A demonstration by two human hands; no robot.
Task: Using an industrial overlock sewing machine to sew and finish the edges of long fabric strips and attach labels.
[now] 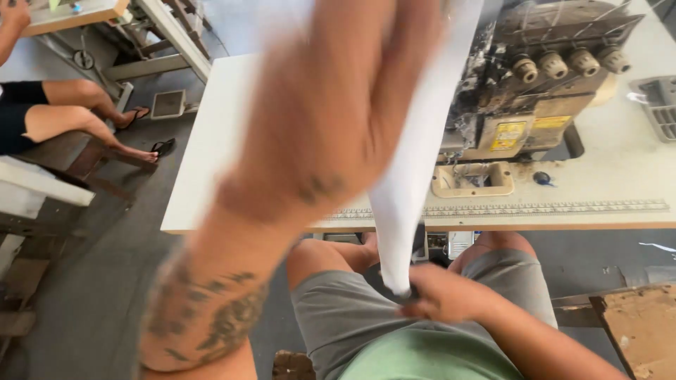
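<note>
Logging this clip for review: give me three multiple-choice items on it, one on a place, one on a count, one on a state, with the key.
1. Where is the right hand?
A. on the sewing machine
B. low over the lap, at the white fabric's lower end
C. on the floor

2. How many round knobs sit in a row on the sewing machine?
A. one
B. four
C. nine

3. How is the white fabric held?
A. stretched between both hands
B. folded flat on the table
C. rolled up

Key: 1 B, its fingers pinch the strip's bottom end above the grey shorts. 2 B, four knobs show. 3 A, the raised left hand holds the top end, the right the bottom.
</note>
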